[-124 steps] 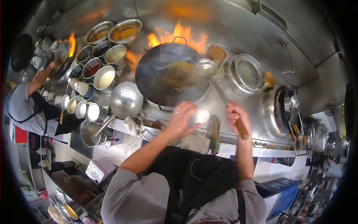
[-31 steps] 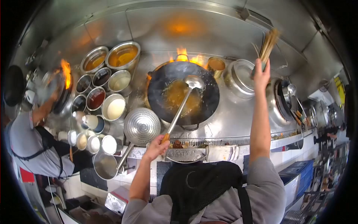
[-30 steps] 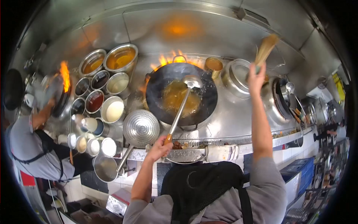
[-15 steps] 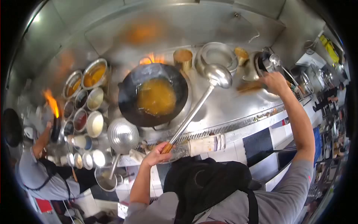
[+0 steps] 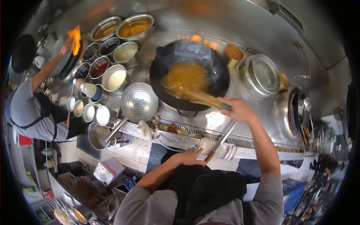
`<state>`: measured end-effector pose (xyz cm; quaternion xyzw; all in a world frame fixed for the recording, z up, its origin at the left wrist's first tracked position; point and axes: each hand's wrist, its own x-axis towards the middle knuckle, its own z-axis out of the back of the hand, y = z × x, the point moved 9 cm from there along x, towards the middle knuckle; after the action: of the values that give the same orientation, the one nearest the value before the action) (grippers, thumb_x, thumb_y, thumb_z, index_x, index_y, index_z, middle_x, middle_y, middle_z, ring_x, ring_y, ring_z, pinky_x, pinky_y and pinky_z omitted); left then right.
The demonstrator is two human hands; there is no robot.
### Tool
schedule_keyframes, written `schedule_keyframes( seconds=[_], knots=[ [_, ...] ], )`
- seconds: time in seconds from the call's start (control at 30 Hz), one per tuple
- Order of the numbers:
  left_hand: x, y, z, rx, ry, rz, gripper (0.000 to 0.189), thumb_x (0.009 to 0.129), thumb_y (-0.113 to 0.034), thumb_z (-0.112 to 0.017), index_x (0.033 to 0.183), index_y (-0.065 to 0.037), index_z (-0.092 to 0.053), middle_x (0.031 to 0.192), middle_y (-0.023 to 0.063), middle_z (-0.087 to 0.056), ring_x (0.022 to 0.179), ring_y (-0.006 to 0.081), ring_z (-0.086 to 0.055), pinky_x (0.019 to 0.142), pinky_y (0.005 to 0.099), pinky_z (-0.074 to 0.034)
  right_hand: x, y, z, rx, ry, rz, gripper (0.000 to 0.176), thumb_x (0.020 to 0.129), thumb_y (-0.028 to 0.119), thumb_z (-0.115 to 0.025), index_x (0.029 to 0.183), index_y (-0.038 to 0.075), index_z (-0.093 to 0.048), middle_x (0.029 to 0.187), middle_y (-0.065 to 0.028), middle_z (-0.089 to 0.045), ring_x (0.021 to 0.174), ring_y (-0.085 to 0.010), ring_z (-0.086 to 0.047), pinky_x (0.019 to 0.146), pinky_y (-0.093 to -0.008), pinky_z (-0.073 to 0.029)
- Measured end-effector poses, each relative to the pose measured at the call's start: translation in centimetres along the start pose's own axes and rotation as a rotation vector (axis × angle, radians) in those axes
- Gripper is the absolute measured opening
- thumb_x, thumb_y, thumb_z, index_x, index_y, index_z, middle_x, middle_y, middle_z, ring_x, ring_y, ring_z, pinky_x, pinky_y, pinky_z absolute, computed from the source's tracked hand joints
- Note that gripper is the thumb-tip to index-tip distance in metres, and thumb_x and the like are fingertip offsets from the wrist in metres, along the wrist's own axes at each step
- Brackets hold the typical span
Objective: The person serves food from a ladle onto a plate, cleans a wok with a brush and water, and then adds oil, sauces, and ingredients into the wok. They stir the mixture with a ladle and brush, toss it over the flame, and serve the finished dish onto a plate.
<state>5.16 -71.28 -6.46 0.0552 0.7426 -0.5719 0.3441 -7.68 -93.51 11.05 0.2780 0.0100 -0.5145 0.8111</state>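
Observation:
My right hand (image 5: pixel 240 111) is closed round the green-banded end of a bamboo wok brush (image 5: pixel 205 99). The brush's far end reaches into a black wok (image 5: pixel 220 67) holding yellowish-brown, blurred liquid. Flames show behind the wok's far rim. Close to my body, my left hand (image 5: pixel 188 158) grips the wooden handle of a ladle (image 5: pixel 225 137). The metal shaft slants up toward my right hand, and the ladle's bowl is hidden behind it. A perforated strainer (image 5: pixel 139 102) lies left of the wok.
Several sauce pots (image 5: pixel 114 77) stand left of the wok. A metal pot (image 5: pixel 262 75) sits to its right. Food scraps (image 5: pixel 171 128) lie along the drain grate. At far left a co-worker's arm (image 5: pixel 47 71) reaches to a flaming pan. A folded cloth (image 5: pixel 226 151) lies on the front edge.
My right hand has brought the brush from the right side of the stove into the wok. My left hand has moved right, and the ladle's bowl is no longer visible. The view has shifted.

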Motion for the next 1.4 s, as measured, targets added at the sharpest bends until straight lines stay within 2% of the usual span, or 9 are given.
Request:
schedule_keyframes(
  seconds=[0.13,0.2,0.27,0.37,0.6,0.8,1.07,1.23,1.4],
  knots=[
    [-10.4,0.9,8.2,0.211,-0.594,-0.4,0.054,0.091,-0.035,-0.067,0.127,0.003,-0.051,0.114,0.0181,-0.065,0.091,0.0261,-0.064,0.081,0.0381,-0.052,15.4,3.0,-4.4,-0.041,0.011,-0.071,0.055,0.084,0.043,-0.067,0.132,0.016,-0.061,0.119,-0.02,-0.066,0.108,-0.0393,-0.063,0.094,-0.0439,-0.05],
    [-16.2,4.0,12.2,-0.164,-0.86,-0.117,0.048,0.088,-0.028,-0.071,0.122,0.002,-0.054,0.107,0.0202,-0.063,0.094,0.0315,-0.062,0.085,0.0422,-0.049,18.6,4.9,-6.7,-0.089,-0.104,-0.078,0.056,0.086,0.043,-0.065,0.134,0.016,-0.057,0.114,-0.0228,-0.066,0.106,-0.0406,-0.063,0.093,-0.0455,-0.05],
    [-22.5,6.4,15.4,-0.112,-1.416,-0.08,0.053,0.083,-0.022,-0.075,0.123,0.003,-0.052,0.102,0.021,-0.059,0.095,0.0362,-0.059,0.086,0.046,-0.047,17.5,5.8,-8.7,-0.01,-0.168,-0.137,0.057,0.087,0.043,-0.063,0.137,0.017,-0.054,0.111,-0.0252,-0.066,0.106,-0.0417,-0.062,0.092,-0.0465,-0.05],
    [-24.2,12.7,16.8,0.206,-1.621,0.025,0.063,0.078,-0.024,-0.079,0.124,0.006,-0.049,0.104,0.0222,-0.055,0.098,0.0377,-0.055,0.087,0.0454,-0.046,11.4,1.0,-6.2,-0.249,-0.043,0.037,0.062,0.085,0.041,-0.069,0.142,0.028,-0.05,0.103,-0.0225,-0.068,0.095,-0.0409,-0.066,0.083,-0.0478,-0.053],
    [-18.0,16.5,20.1,0.087,-1.502,0.159,0.067,0.076,-0.031,-0.079,0.12,0.009,-0.047,0.11,0.0292,-0.053,0.103,0.0447,-0.049,0.091,0.0518,-0.041,18.8,-0.6,-7.7,-0.418,-0.183,-0.41,0.06,0.09,0.037,-0.062,0.144,0.023,-0.041,0.107,-0.0237,-0.065,0.092,-0.0397,-0.068,0.081,-0.0503,-0.055],
    [-19.1,15.9,19.7,-0.667,-1.246,-0.287,0.046,0.09,-0.017,-0.069,0.126,0.0,-0.044,0.117,0.0143,-0.057,0.102,0.018,-0.059,0.088,0.032,-0.05,10.4,-3.7,-4.5,-0.492,-0.055,-0.518,0.063,0.09,0.034,-0.061,0.146,0.024,-0.037,0.116,-0.0254,-0.06,0.097,-0.0431,-0.067,0.082,-0.0526,-0.054],
    [-16.3,6.5,17.4,-1.28,-0.751,-0.518,0.049,0.103,-0.04,-0.045,0.142,-0.011,-0.041,0.122,0.0113,-0.058,0.112,0.0304,-0.063,0.065,0.0282,-0.053,19.5,4.5,-12.5,1.273,-0.081,-0.384,0.069,0.089,0.033,-0.072,0.147,0.009,-0.043,0.078,-0.0052,-0.06,0.049,-0.0154,-0.055,0.039,-0.029,-0.042],
    [-16.0,5.4,16.4,-1.377,-0.57,-0.555,0.064,0.101,-0.058,-0.03,0.146,-0.012,-0.038,0.13,0.0083,-0.058,0.116,0.0314,-0.061,0.06,0.0256,-0.052,11.1,1.8,-8.1,0.309,0.326,-0.084,0.07,0.084,0.051,-0.07,0.141,0.015,-0.053,0.111,-0.0142,-0.07,0.076,-0.0177,-0.065,0.071,-0.0304,-0.052],
    [-19.1,6.1,15.8,-1.294,-0.704,-0.379,0.074,0.096,-0.068,-0.029,0.146,-0.015,-0.037,0.131,0.0085,-0.06,0.115,0.023,-0.062,0.07,0.0282,-0.054,13.2,-2.8,-5.1,0.182,0.536,0.011,0.06,0.084,0.044,-0.071,0.136,0.016,-0.059,0.102,-0.0136,-0.071,0.078,-0.0163,-0.065,0.062,-0.0308,-0.051]
  ],
)
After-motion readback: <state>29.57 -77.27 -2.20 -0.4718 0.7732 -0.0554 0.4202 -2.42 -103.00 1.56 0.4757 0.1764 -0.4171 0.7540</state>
